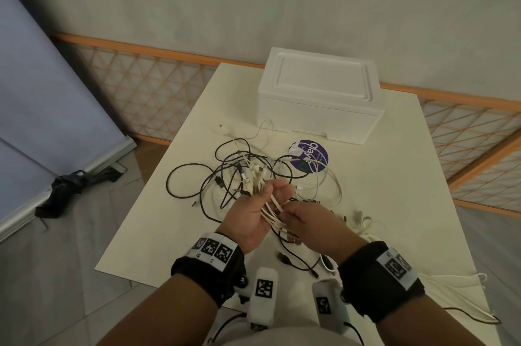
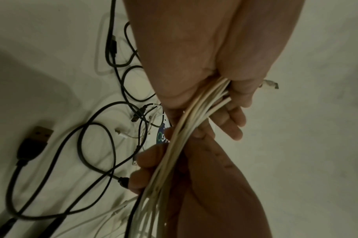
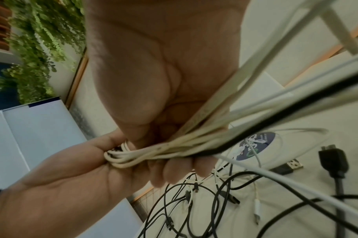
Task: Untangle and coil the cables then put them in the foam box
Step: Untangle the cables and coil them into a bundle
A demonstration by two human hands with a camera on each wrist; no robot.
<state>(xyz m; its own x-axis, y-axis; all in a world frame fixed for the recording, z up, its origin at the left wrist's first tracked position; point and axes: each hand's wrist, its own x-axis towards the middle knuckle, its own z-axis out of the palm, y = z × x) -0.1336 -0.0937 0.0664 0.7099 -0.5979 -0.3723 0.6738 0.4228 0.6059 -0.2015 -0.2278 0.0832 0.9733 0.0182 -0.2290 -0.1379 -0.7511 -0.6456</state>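
forearms reach forward side by side over the cream table, both wrists wrapped in black bands carrying white tags with square black-and-white codes. the left hand is turned palm up, fingers pointing away from the body; the right hand sits just beside it, knuckles up, its fingertips meeting the left palm.

writing shows only on a round purple sticker on the table, where white letters appear upside down and too small to read surely; a green ring sits at its near edge.

the left hand's fingers curl loosely round a bundle of white cables that lies across its palm, connector ends fanning out beyond the fingertips. the right hand pinches the same bundle at its near end, thumb and fingers closed on the strands; in the right wrist view the white strands loop back between the two hands, with one black strand running along them. so both hands are clamped on the one bundle, touching each other.

the remaining black and white cables lie tangled on the table ahead of the hands and trail toward the near right edge. the white foam box stands at the far side of the table with its lid on, apart from the tangle.
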